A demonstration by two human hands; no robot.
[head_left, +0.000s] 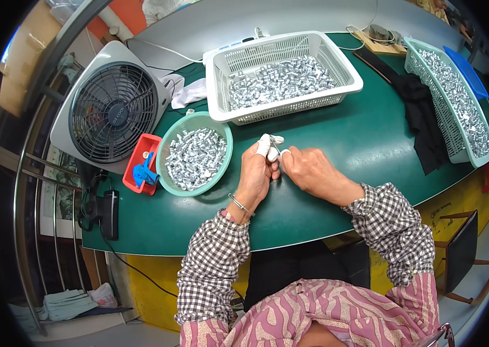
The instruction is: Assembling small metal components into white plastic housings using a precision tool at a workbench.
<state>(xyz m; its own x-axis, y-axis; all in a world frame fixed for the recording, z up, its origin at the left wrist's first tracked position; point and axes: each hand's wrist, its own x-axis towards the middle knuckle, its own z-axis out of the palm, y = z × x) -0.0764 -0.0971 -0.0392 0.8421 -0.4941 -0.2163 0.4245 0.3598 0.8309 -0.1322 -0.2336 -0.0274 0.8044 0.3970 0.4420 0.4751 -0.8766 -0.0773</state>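
Observation:
My left hand (255,171) and my right hand (312,172) meet over the green table (296,217), in front of the white basket. White coverings wrap some fingertips of the left hand, and a white band circles a right finger. Both hands are closed, with fingers pinched toward each other; what lies between them is too small and covered to name. To the left of them, a pale green round basket (229,139) holds many small silver metal cylinders (195,159). Similar pieces fill part of the white rectangular basket (291,101) beyond my hands.
A grey fan (117,113) stands at the left, beside a red tray (131,181) with a blue rubbery piece (145,173). At the right, black cloth (421,115) lies near a long pale green basket (457,147) of metal parts. A black power adapter (108,214) sits at the left edge.

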